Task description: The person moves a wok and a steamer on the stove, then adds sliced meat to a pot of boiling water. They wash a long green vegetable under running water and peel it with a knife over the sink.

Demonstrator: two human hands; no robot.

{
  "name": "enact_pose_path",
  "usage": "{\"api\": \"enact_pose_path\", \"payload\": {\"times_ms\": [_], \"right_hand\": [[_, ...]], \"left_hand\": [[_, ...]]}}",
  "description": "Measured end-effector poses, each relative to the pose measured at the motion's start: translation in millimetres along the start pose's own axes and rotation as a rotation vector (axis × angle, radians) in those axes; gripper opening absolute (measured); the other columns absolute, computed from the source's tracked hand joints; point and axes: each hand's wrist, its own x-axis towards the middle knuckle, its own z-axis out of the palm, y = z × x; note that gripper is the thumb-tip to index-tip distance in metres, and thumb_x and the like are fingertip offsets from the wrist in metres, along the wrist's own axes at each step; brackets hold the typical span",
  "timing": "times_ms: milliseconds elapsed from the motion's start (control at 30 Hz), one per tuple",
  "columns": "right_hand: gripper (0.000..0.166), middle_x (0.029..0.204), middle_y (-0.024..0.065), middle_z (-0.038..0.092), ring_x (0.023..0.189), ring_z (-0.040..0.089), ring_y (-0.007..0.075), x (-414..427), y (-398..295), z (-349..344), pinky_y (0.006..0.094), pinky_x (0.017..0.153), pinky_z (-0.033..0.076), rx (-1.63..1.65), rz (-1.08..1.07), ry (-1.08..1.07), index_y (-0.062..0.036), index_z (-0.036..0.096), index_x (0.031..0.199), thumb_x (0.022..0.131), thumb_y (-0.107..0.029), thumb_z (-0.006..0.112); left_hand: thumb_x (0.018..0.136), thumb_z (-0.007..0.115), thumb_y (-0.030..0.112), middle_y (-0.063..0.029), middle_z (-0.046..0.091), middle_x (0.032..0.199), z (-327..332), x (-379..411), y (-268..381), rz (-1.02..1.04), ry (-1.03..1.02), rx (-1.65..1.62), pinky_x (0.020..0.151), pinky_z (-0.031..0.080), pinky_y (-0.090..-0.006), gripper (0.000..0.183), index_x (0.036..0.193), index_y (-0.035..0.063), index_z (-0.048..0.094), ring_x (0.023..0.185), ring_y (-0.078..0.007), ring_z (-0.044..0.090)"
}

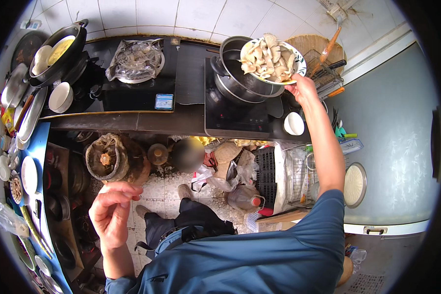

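My right hand [302, 88] grips the near rim of a patterned white bowl [300, 66] heaped with pale oyster mushrooms [268, 60]. The bowl is tilted above the right side of a deep steel pot [226, 51], whose dark inside shows only in part. Beneath the pot is a black induction cooktop [239, 123] with small red lights. My left hand [114, 213] hangs in front of my body, fingers curled and apart from the thumb, holding nothing. Below the counter and just beyond that hand stands a gas cylinder [106, 158] with a valve on top.
A small white bowl [294, 123] sits at the counter's right edge. Left lies a gas stove [132, 97] with a plastic-covered burner [137, 60] and a phone [164, 101]. Farther left, a wok [55, 70] holds food. A large plastic bottle [242, 198] stands on the floor.
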Motion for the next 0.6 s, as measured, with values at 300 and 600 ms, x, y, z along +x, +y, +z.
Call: {"api": "enact_pose_path", "payload": {"times_ms": [300, 600], "right_hand": [[0.029, 0.101, 0.0248, 0.068, 0.069, 0.071, 0.0302, 79, 7, 20, 0.0361, 0.059, 0.057, -0.792, -0.155, 0.095, 0.0094, 0.067, 0.102, 0.086, -0.011, 0.054], [0.035, 0.101, 0.0271, 0.068, 0.096, 0.068, 0.0401, 59, -28, 47, 0.0483, 0.085, 0.055, -1.604, -0.678, 0.159, 0.0049, 0.054, 0.123, 0.093, -0.011, 0.045]], "left_hand": [[0.094, 0.056, -0.003, -0.0151, 0.064, 0.102, 6, -11, -23, -0.155, 0.156, 0.078, 0.079, 0.049, -0.0305, 0.007, 0.097, -0.0015, 0.061, 0.086, -0.0181, 0.060], [0.094, 0.056, -0.003, -0.0142, 0.065, 0.101, 4, -9, -27, -0.163, 0.209, 0.092, 0.079, 0.048, -0.0293, 0.006, 0.097, -0.0018, 0.061, 0.085, -0.0164, 0.058]]}}
